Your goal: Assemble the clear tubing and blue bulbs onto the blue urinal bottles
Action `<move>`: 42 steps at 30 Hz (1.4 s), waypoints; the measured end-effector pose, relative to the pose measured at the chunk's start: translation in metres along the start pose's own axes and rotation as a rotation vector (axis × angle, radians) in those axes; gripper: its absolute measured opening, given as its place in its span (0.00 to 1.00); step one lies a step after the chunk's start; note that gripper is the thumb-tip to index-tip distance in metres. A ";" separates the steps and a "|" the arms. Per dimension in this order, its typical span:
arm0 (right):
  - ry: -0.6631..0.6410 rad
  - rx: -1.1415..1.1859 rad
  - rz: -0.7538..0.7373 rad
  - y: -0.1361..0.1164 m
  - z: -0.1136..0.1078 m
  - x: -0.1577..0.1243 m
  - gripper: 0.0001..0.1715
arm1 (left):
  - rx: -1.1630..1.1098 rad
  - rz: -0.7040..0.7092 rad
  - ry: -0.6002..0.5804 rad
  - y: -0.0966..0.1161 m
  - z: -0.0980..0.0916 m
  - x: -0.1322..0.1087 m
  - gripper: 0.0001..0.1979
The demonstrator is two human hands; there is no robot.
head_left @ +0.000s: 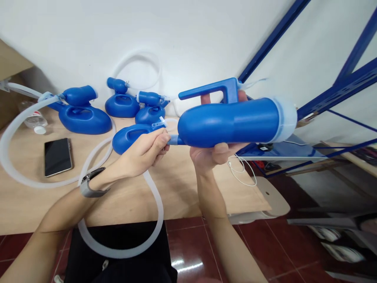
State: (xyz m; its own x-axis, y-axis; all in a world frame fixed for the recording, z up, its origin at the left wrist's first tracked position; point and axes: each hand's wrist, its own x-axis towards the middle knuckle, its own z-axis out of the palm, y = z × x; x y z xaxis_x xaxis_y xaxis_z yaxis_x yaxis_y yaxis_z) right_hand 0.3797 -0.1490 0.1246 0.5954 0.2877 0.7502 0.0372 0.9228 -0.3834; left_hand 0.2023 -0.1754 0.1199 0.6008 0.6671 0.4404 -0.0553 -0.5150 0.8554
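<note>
My right hand (pixel 216 153) supports from below a blue plastic urinal cup (pixel 229 122), held level above the table. It has a side handle, and a translucent white collar (pixel 287 121) rings its wide right end. My left hand (pixel 150 147) is closed around the end of a translucent white hose (pixel 160 208), where it meets the cup's narrow left spout. From there the hose loops down over my lap. Behind my left hand a blue urinal bottle (pixel 125 135) lies on the table, partly hidden by that hand.
Several blue urinal bottles with cups on top, such as the left one (pixel 85 120), stand along the wall. A black phone (pixel 58 157) and a clear bottle (pixel 33 120) lie on the wooden table (pixel 182 188). Blue metal shelving (pixel 318 100) rises at right, near a white stool (pixel 271 198).
</note>
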 end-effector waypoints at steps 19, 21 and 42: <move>0.083 -0.047 0.104 0.013 -0.024 0.019 0.65 | -0.129 -0.155 0.173 0.006 0.019 -0.011 0.34; 0.081 -0.024 0.105 0.011 -0.020 0.010 0.66 | -0.352 -0.219 0.157 0.004 0.024 -0.009 0.40; 0.011 0.041 0.132 0.008 -0.011 -0.011 0.63 | -0.330 -0.038 0.442 -0.018 0.038 0.003 0.20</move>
State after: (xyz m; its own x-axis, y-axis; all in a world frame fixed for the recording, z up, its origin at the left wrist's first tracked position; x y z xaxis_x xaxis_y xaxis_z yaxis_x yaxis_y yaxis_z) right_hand 0.3820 -0.1478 0.1070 0.6014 0.4046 0.6889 -0.0745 0.8870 -0.4558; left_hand 0.2351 -0.1843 0.0957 0.2190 0.8811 0.4192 -0.3294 -0.3376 0.8818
